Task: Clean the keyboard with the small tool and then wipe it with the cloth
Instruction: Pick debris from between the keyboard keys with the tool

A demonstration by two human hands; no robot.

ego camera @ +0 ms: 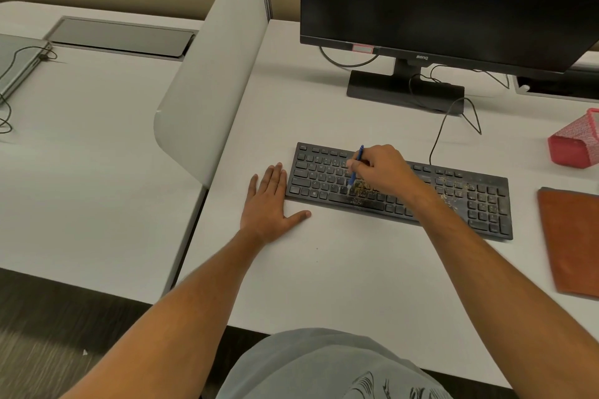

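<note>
A black keyboard (479, 201) lies on the white desk, with yellowish crumbs scattered over its middle and right keys. My right hand (381, 168) is over the keyboard's middle and pinches a small blue tool (356, 165), whose lower tip touches the keys beside the crumbs. My left hand (270, 201) rests flat on the desk with straight fingers, right against the keyboard's left edge. An orange-brown cloth (570, 240) lies flat on the desk to the right of the keyboard.
A black monitor (453, 0) on its stand rises behind the keyboard, with cables trailing to it. A red mesh holder (575, 144) stands at the far right. A grey divider panel (210, 74) borders the desk on the left; beyond it lies a closed laptop (19, 61).
</note>
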